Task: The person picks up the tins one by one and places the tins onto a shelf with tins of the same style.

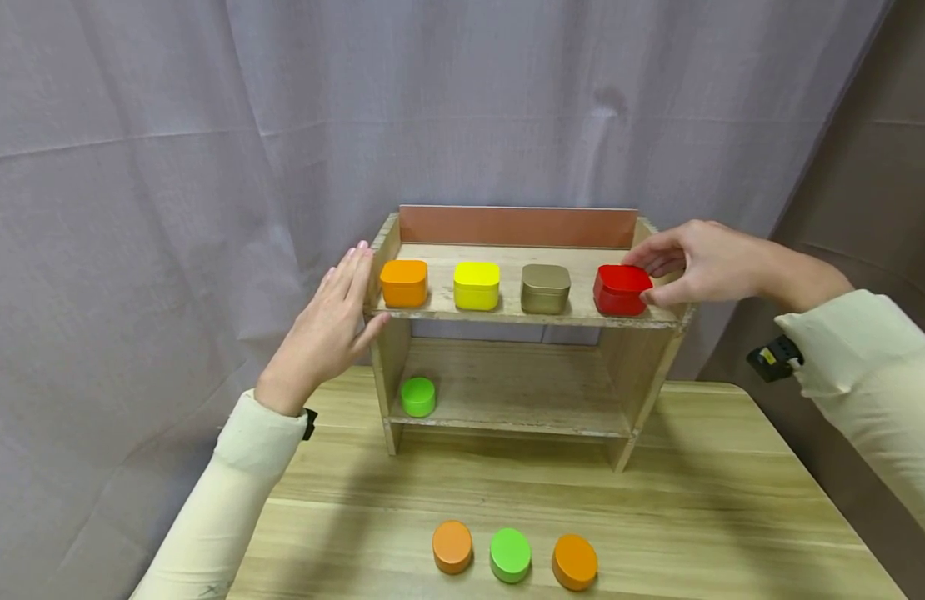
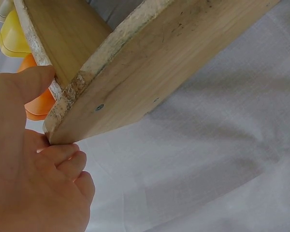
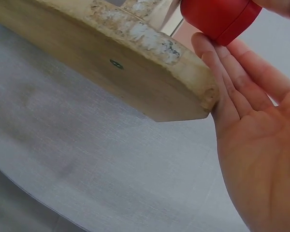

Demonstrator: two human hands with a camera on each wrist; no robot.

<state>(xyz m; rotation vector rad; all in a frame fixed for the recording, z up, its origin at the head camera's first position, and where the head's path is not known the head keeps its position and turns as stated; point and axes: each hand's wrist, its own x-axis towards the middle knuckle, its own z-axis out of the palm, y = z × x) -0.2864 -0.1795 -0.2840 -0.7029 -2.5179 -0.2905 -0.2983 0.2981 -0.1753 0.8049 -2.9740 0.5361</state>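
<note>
My left hand (image 1: 323,333) lies with straight fingers against the left side panel of a wooden shelf (image 1: 507,375), its thumb at the upper board's front edge. The left wrist view shows that hand (image 2: 34,169) around the panel's corner. My right hand (image 1: 721,262) holds a red box (image 1: 621,291) at the upper board's right end, thumb in front and fingers behind. In the right wrist view the red box (image 3: 220,17) sits between thumb and fingers. To its left on the same board stand an olive-gold box (image 1: 545,289), a yellow box (image 1: 477,286) and an orange box (image 1: 404,283).
A green round tin (image 1: 418,397) stands at the lower board's left end. In front of the shelf, on the wooden table (image 1: 695,500), are an orange-brown tin (image 1: 452,547), another green tin (image 1: 511,555) and an orange tin (image 1: 575,562). A grey curtain (image 1: 170,167) hangs behind.
</note>
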